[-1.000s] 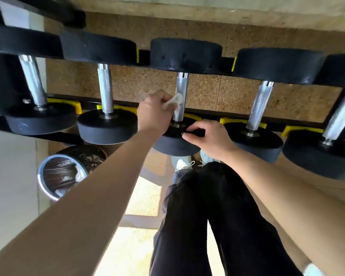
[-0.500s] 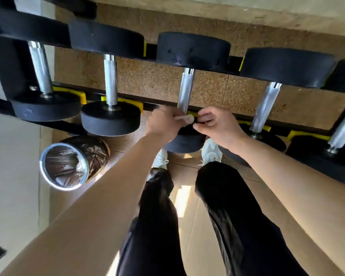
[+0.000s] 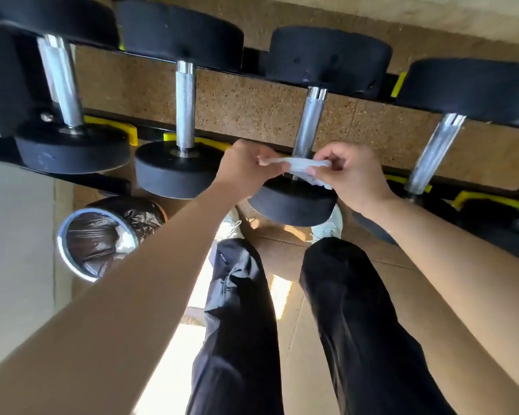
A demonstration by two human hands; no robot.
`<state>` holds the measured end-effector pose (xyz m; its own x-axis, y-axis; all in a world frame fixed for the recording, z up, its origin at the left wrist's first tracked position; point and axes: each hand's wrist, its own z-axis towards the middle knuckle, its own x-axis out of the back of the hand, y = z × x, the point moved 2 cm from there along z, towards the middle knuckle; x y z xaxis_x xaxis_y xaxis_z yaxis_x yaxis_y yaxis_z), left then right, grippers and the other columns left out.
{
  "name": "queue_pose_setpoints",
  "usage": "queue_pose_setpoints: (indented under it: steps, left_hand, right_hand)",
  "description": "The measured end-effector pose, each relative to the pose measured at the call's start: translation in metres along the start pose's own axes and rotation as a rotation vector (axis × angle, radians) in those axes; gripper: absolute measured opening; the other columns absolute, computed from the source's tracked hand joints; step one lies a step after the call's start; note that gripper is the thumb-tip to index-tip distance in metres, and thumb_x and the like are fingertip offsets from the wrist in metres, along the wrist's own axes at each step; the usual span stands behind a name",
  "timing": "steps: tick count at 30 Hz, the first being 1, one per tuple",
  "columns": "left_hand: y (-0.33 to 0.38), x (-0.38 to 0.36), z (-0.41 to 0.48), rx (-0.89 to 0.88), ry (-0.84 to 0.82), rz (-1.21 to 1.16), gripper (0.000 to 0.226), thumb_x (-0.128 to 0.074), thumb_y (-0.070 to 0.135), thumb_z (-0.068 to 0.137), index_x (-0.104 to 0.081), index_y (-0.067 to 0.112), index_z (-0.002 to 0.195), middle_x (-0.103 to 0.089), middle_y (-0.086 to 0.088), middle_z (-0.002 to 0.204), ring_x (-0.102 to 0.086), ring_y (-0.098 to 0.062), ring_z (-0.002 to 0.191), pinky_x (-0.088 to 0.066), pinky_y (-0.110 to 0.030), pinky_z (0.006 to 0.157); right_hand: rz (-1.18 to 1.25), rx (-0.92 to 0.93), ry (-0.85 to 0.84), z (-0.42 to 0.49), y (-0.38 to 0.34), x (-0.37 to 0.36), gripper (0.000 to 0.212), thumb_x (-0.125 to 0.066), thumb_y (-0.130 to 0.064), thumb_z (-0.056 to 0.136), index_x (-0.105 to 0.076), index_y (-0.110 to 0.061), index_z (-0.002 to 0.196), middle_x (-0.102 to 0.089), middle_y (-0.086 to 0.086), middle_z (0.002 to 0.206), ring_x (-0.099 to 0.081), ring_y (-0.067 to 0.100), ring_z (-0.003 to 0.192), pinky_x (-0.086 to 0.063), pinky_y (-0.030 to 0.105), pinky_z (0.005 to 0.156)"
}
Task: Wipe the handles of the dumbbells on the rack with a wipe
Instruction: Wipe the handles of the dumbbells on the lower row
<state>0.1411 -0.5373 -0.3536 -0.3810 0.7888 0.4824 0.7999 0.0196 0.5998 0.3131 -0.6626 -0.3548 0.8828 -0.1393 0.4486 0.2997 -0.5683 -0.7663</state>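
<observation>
at the front edge of the black metal rack with yellow plastic cradles, the head camera looks down on both hands meeting just in front of the third dumbbell from the left. the left hand pinches one end of a white crumpled wipe between thumb and curled fingers. the right hand pinches the other end the same way, so the wipe is stretched in a short band between them, with a ragged corner hanging below the right fingertips. the wipe lies across the foot of that dumbbell's knurled chrome handle, just above its near black round head; whether it touches the metal cannot be told. more dumbbells of the same kind sit in a row along the rack. the leftmost handle, the second handle and the fourth handle toward the right edge are all bare and apart from the hands. a speckled brown cork-like surface shows between the rack's rails. below the rack's left end is a round bin with a chrome rim and black plastic liner, with something white and crumpled inside. black trousers and pale shoes fill the lower middle.
</observation>
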Motion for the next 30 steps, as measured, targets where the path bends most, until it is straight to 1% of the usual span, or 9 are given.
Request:
queue_pose_setpoints:
  steps: [2, 4, 7, 11, 13, 18, 25, 28, 30]
  left_hand:
    - [-0.007, 0.003, 0.007, 0.012, -0.07, 0.084, 0.023, -0.077, 0.036, 0.088, -0.079, 0.024, 0.107, -0.074, 0.004, 0.103, -0.067, -0.013, 0.095, -0.052, -0.026, 0.078]
    - [-0.009, 0.005, 0.013, -0.016, -0.127, 0.193, 0.023, -0.073, 0.034, 0.091, -0.078, 0.024, 0.111, -0.074, 0.001, 0.112, -0.065, -0.016, 0.104, -0.048, -0.025, 0.082]
    - [-0.006, 0.007, 0.025, -0.008, -0.127, 0.308, 0.023, -0.074, 0.035, 0.09, -0.078, 0.024, 0.109, -0.072, 0.004, 0.11, -0.065, -0.015, 0.102, -0.051, -0.026, 0.086]
    - [-0.002, 0.004, 0.039, -0.019, -0.158, 0.333, 0.023, -0.078, 0.033, 0.085, -0.079, 0.02, 0.104, -0.074, 0.001, 0.107, -0.068, -0.018, 0.1, -0.057, -0.034, 0.09]
    - [0.0, 0.002, 0.043, -0.03, -0.206, 0.339, 0.026, -0.079, 0.035, 0.084, -0.078, 0.018, 0.103, -0.071, 0.003, 0.099, -0.067, -0.018, 0.099, -0.055, -0.032, 0.089]
    - [0.008, -0.006, 0.04, -0.097, -0.338, 0.298, 0.022, -0.081, 0.035, 0.083, -0.08, 0.019, 0.099, -0.074, -0.001, 0.095, -0.068, -0.019, 0.095, -0.055, -0.032, 0.087]
    - [-0.01, 0.005, 0.055, -0.018, -0.174, 0.592, 0.028, -0.07, 0.046, 0.09, -0.076, 0.023, 0.104, -0.069, -0.008, 0.112, -0.064, -0.029, 0.104, -0.055, -0.042, 0.091]
    - [0.008, -0.004, 0.047, -0.182, -0.234, 0.541, 0.024, -0.068, 0.041, 0.094, -0.075, 0.021, 0.106, -0.071, -0.003, 0.106, -0.064, -0.024, 0.1, -0.054, -0.041, 0.089]
    - [0.017, -0.005, 0.042, -0.233, -0.197, 0.512, 0.019, -0.066, 0.041, 0.095, -0.073, 0.025, 0.103, -0.07, 0.003, 0.1, -0.064, -0.021, 0.094, -0.055, -0.039, 0.081]
  right_hand:
    - [-0.086, 0.025, -0.032, -0.002, 0.002, -0.005, 0.015, -0.079, -0.015, 0.084, -0.079, -0.014, 0.098, -0.073, -0.002, 0.083, -0.061, 0.001, 0.069, -0.044, 0.013, 0.064]
    - [-0.188, 0.061, -0.102, -0.004, 0.002, -0.01, 0.017, -0.078, -0.016, 0.084, -0.079, -0.016, 0.101, -0.073, 0.004, 0.092, -0.065, 0.014, 0.082, -0.05, 0.026, 0.075]
    - [-0.249, 0.057, -0.181, -0.002, -0.001, -0.015, 0.019, -0.075, -0.024, 0.088, -0.079, -0.015, 0.104, -0.072, 0.008, 0.094, -0.065, 0.023, 0.086, -0.051, 0.043, 0.081]
    - [-0.328, -0.083, -0.183, 0.008, -0.004, -0.021, 0.035, -0.073, -0.051, 0.084, -0.081, -0.02, 0.097, -0.075, 0.004, 0.085, -0.067, 0.021, 0.079, -0.053, 0.04, 0.075]
    - [-0.409, -0.104, -0.156, 0.014, -0.002, -0.023, 0.029, -0.075, -0.045, 0.084, -0.082, -0.018, 0.095, -0.074, 0.004, 0.085, -0.067, 0.022, 0.078, -0.054, 0.039, 0.074]
    - [-0.547, -0.211, -0.128, 0.019, 0.016, -0.004, 0.019, -0.075, -0.026, 0.088, -0.079, -0.011, 0.098, -0.073, 0.007, 0.098, -0.066, 0.023, 0.09, -0.055, 0.039, 0.087]
    - [-0.501, -0.074, -0.222, 0.024, -0.003, -0.017, 0.015, -0.076, -0.02, 0.087, -0.076, -0.011, 0.099, -0.071, 0.003, 0.097, -0.064, 0.02, 0.087, -0.049, 0.03, 0.079]
    - [-0.57, -0.105, -0.113, 0.021, 0.016, -0.001, 0.013, -0.07, -0.015, 0.091, -0.075, -0.008, 0.1, -0.072, 0.009, 0.098, -0.066, 0.027, 0.088, -0.054, 0.04, 0.082]
    - [-0.606, -0.098, -0.034, 0.018, 0.024, 0.007, 0.011, -0.065, -0.013, 0.094, -0.073, -0.007, 0.098, -0.071, 0.011, 0.091, -0.065, 0.028, 0.084, -0.053, 0.04, 0.079]
